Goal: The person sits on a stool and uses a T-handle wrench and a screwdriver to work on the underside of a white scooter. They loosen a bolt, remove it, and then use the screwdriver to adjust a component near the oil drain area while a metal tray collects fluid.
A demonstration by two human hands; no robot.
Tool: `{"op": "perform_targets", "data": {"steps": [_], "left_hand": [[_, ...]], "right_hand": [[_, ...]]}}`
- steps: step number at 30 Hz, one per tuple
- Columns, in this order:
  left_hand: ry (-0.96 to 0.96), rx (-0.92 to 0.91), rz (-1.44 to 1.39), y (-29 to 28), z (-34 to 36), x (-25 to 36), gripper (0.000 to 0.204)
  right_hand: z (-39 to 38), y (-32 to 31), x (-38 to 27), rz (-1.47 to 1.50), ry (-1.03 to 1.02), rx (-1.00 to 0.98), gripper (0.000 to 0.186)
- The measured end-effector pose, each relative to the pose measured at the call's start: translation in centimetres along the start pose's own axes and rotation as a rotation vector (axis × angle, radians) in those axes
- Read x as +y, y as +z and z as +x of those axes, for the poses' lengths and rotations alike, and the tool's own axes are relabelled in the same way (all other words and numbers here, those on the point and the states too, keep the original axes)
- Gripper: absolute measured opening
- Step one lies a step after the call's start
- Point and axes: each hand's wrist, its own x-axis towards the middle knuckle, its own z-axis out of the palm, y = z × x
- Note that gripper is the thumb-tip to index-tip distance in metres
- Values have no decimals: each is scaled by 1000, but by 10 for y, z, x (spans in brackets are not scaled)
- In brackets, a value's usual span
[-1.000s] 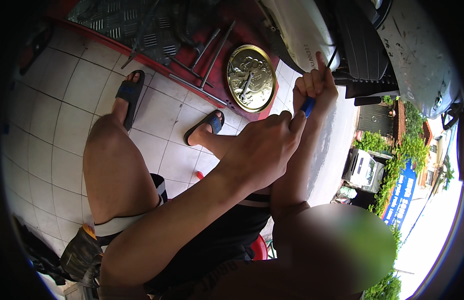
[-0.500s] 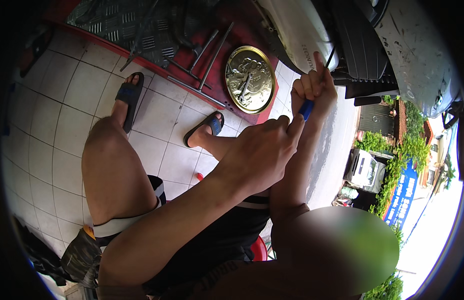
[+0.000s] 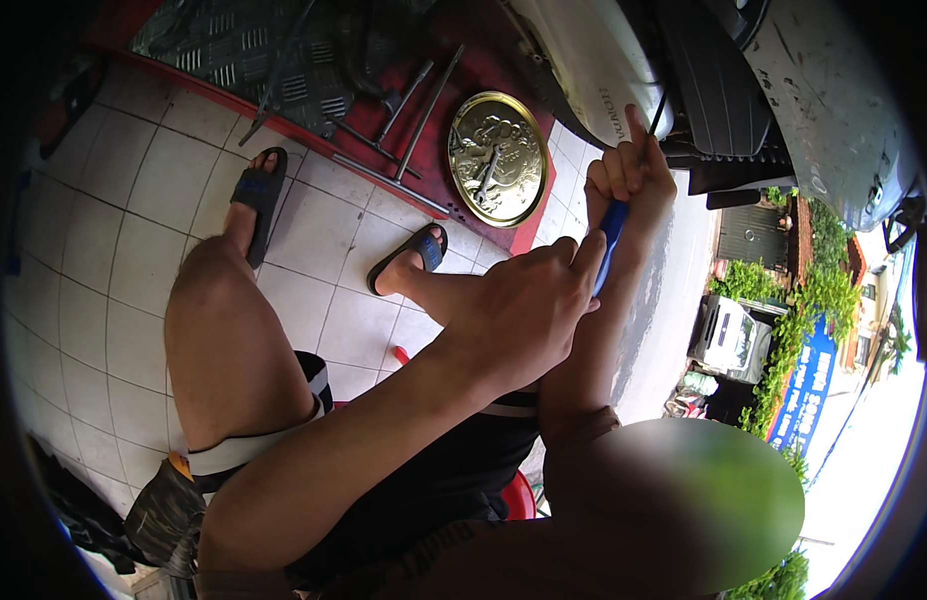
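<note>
The left hand's (image 3: pixel 523 305) grip is grasping the rear of a blue-handled screwdriver (image 3: pixel 610 240), back of the hand uppermost and thumb along the handle, a hold that would suit driving the tool from behind. The right hand (image 3: pixel 633 195), palm turned up, has its curled fingers and thumb around the front of the tool, probably to keep the thin dark shaft in line. Its index finger is stretched toward the motorbike's white panel (image 3: pixel 593 60), perhaps as a brace (whether it touches, I cannot tell).

Beyond the fingers, the shaft reaches up between that panel and a black ribbed part (image 3: pixel 718 90); its tip cannot be made out. Farther left, a red platform (image 3: pixel 473 220) carries an embossed gold oval tray (image 3: pixel 523 140), whose raised rim would keep the wrench (image 3: pixel 490 172) in it from sliding off. Beside the tray lie T-handle wrenches (image 3: pixel 430 112), spread within arm's reach, near the treadplate (image 3: pixel 253 70). Sandalled feet (image 3: pixel 251 212) stand apart on the tiled floor (image 3: pixel 133 200), seemingly for balance.
</note>
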Motion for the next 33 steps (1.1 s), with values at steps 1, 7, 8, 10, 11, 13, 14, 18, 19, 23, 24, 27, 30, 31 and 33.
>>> {"op": "perform_targets", "data": {"steps": [1, 7, 8, 10, 11, 13, 14, 18, 19, 23, 24, 27, 30, 31, 33], "left_hand": [[-10, 50, -87, 6, -1, -2, 47], [47, 174, -448, 19, 3, 7, 50], [-45, 93, -534, 13, 4, 11, 51], [-9, 144, -555, 16, 7, 10, 49], [8, 164, -613, 16, 9, 11, 49], [-34, 182, -612, 19, 10, 12, 43], [-79, 175, -510, 19, 8, 13, 42], [-82, 273, -203, 20, 10, 17, 46], [-49, 282, -216, 21, 13, 15, 46], [-192, 360, -618, 10, 19, -6, 54], [-195, 415, -582, 9, 23, -9, 58], [-192, 480, -551, 1, 24, -11, 57], [-183, 485, -482, -1, 18, -24, 47], [-140, 430, -369, -1, 15, -17, 45], [-53, 316, -148, 2, 9, -3, 40]], "right_hand": [[-2, 4, -2, -6, 6, 21, 40], [-12, -4, -16, 166, 144, -154, 42], [-17, -3, -14, 197, 167, -161, 43], [-40, -3, -3, 167, 174, -183, 50], [-54, 0, 1, 205, 185, -202, 52], [-88, 6, 1, 251, 151, -235, 51], [-97, 6, 1, 381, 205, -256, 46], [-105, 20, -15, 491, 210, 50, 23], [-105, 14, -19, 620, 249, -19, 22], [-99, -15, -41, 1128, 411, -396, 21], [-99, -19, -48, 1092, 441, -377, 20], [-98, -22, -54, 477, 404, -178, 19], [-97, -23, -53, -183, 313, 48, 22], [-97, -26, -55, -376, 285, 118, 23], [-100, -31, -54, -522, 235, 186, 25]]}}
